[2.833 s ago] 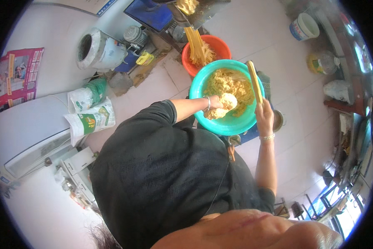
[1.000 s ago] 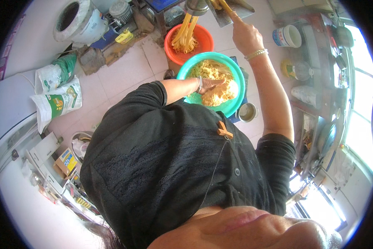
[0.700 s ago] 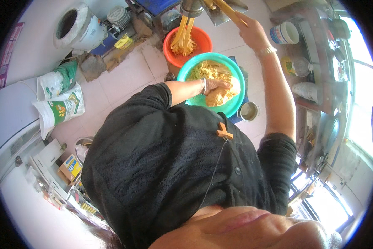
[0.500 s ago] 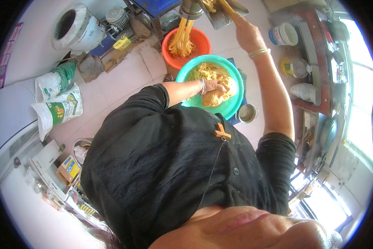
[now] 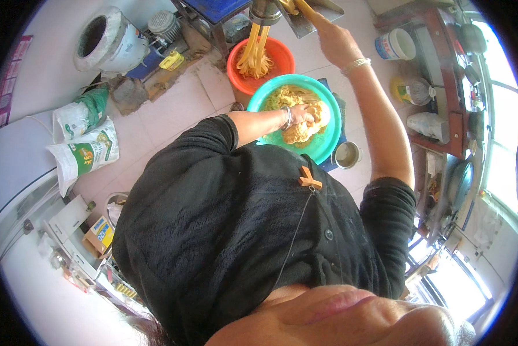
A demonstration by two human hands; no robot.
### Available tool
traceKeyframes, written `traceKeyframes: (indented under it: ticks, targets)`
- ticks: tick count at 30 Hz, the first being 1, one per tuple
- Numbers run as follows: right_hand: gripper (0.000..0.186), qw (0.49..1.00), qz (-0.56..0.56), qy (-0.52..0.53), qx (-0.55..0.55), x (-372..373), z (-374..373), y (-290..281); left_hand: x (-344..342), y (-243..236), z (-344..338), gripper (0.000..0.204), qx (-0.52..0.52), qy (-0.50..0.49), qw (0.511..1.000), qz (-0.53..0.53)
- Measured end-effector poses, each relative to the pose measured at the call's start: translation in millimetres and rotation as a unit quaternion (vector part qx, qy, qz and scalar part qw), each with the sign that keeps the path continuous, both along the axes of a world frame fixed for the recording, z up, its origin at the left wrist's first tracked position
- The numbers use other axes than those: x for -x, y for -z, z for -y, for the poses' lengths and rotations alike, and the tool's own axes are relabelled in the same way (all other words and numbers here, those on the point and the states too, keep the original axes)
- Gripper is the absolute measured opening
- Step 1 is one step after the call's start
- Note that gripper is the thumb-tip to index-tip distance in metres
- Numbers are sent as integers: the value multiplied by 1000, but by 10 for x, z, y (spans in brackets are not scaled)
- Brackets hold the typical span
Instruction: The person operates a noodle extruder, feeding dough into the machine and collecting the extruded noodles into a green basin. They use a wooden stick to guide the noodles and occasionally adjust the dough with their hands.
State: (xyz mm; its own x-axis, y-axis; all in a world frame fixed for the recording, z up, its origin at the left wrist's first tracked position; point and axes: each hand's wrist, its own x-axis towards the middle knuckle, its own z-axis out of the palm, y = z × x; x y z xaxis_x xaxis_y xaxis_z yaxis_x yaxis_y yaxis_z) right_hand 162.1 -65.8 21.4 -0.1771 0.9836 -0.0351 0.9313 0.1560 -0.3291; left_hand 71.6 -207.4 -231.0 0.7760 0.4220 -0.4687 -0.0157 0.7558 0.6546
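Note:
In the turquoise basin (image 5: 333, 138) in front of me lies a lumpy mass of yellow dough (image 5: 296, 135). My left hand (image 5: 300, 114) is closed on the dough, its fingers pressed into it. My right hand (image 5: 338, 46) reaches far forward, wrapped round a tan stick (image 5: 308, 11) that looks wooden. The stick's far end runs past the upper edge, over a metal tray (image 5: 301, 26) with yellow pieces on it. Beside the tray, thick yellow noodles (image 5: 258, 43) hang from a metal machine outlet (image 5: 265, 11) into a red basin (image 5: 286, 64), where more are piled.
A small metal pot (image 5: 346, 154) stands right of the turquoise basin. Farther right are a white bucket (image 5: 395, 44), a plastic jug (image 5: 413, 91) and a brown shelf (image 5: 457, 130). On the left are a drum-shaped mixer (image 5: 116, 49) and white-green sacks (image 5: 94, 151).
My left hand has shifted slightly and its fingers bend more into the dough. My right hand has moved slightly back along with the stick. Noodles still hang from the outlet.

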Motion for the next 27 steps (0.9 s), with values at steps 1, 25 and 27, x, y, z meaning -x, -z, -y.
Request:
traceKeyframes:
  ticks: [1,25,27]
  targets:
    - [48,1000,-23,-14,-14,-87,88,-77,41,-35,-5,39,-2,-5,1000,14]
    - [42,992,-122,27,-31,-215,-120,245,331,-304,-93,54,234,154,937,210]
    - [41,994,-88,9,-67,-236,-144,312,271,-285,-86,57,283,145,919,233]
